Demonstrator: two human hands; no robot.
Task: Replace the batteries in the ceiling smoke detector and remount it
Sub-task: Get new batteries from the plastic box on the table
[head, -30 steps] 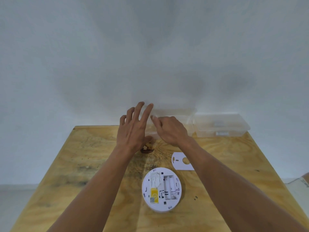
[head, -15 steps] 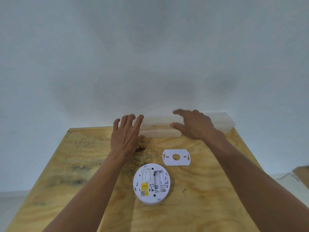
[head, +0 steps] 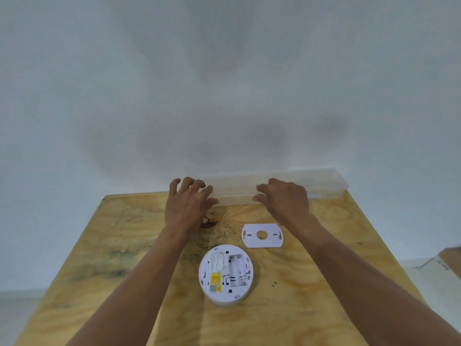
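Reaching for the clear box (head: 277,188) at the worktop's (head: 124,245) far edge, both hands, left (head: 188,206) and right (head: 284,199), are spread, empty. It should be steadied before opening; the smoke detector (head: 226,275) lies nearer, battery bay upward.

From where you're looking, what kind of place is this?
Probably a plain indoor work spot, maybe a home or workshop room: a bare plywood table pushed against a blank white wall, with clear plastic storage boxes along its far edge.
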